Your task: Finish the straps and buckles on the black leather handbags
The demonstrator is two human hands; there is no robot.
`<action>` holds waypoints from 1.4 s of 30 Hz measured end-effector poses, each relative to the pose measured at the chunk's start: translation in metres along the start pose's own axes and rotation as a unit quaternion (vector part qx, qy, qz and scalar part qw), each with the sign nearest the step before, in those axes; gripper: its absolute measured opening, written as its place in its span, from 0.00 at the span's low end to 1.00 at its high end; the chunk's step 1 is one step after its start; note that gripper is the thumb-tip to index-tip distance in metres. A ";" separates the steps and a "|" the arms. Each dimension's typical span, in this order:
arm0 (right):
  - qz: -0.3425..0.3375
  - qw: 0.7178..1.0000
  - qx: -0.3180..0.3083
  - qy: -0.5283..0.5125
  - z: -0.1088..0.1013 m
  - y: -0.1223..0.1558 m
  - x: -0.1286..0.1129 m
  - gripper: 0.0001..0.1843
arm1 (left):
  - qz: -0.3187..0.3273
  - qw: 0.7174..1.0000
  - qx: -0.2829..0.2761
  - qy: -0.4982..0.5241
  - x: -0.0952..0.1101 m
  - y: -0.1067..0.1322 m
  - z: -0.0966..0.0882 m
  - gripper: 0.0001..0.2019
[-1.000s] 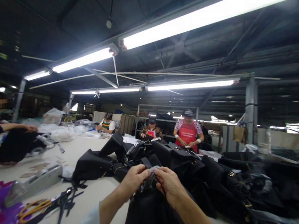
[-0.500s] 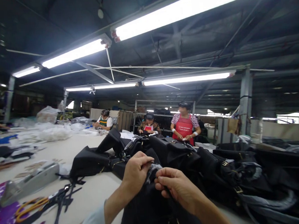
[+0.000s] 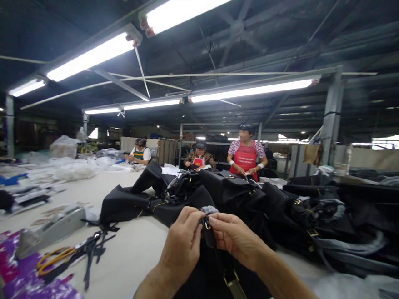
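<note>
My left hand (image 3: 184,244) and my right hand (image 3: 234,236) meet in front of me, both closed in a pinch on a narrow black bag strap (image 3: 209,233) with a small metal ring at its top. A bit of grey wrapping (image 3: 209,209) sticks up between my fingertips. The strap runs down to a brass buckle (image 3: 235,287) on the black bag (image 3: 198,288) lying below my wrists. A heap of black bags (image 3: 230,193) lies just beyond my hands.
Yellow-handled scissors (image 3: 52,259) and loose black straps (image 3: 92,252) lie at left near a grey tape dispenser (image 3: 50,230) and purple foil sheets (image 3: 35,293). More black bags (image 3: 344,221) fill the right. Three people work at the far end; the nearest wears a red apron (image 3: 246,160).
My hands have come closer together and risen on the strap, with the buckle now showing below. The other person's arm and dark object at far left are gone from sight.
</note>
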State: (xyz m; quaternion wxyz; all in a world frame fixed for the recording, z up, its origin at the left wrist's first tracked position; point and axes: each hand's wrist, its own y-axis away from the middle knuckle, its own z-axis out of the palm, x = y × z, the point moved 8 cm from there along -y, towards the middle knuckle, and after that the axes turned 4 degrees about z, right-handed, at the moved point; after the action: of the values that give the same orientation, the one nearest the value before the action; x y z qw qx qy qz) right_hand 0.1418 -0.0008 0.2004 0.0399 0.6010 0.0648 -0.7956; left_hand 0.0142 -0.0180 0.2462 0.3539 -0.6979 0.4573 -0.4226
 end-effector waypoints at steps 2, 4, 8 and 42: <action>0.000 1.000 0.003 0.015 0.001 0.000 0.000 0.19 | -0.066 0.997 0.027 0.018 -0.002 0.011 -0.007 0.08; 0.001 1.000 0.010 0.021 0.001 0.000 0.001 0.20 | -0.140 0.989 0.008 0.045 -0.007 0.024 -0.002 0.06; 0.005 0.999 0.023 0.025 0.003 -0.002 0.004 0.23 | -0.329 0.921 -0.089 0.186 -0.022 0.055 0.034 0.07; -0.146 0.796 0.203 0.551 -0.008 -0.010 -0.063 0.18 | -0.445 0.819 -0.073 0.355 -0.048 0.071 0.074 0.12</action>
State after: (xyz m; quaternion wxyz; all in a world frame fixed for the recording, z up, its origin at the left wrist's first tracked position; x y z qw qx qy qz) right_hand 0.1651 0.0094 0.2590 -0.2423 0.9154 -0.0005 -0.3216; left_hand 0.0474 0.0116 0.1420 -0.1117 -0.6505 0.2204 -0.7182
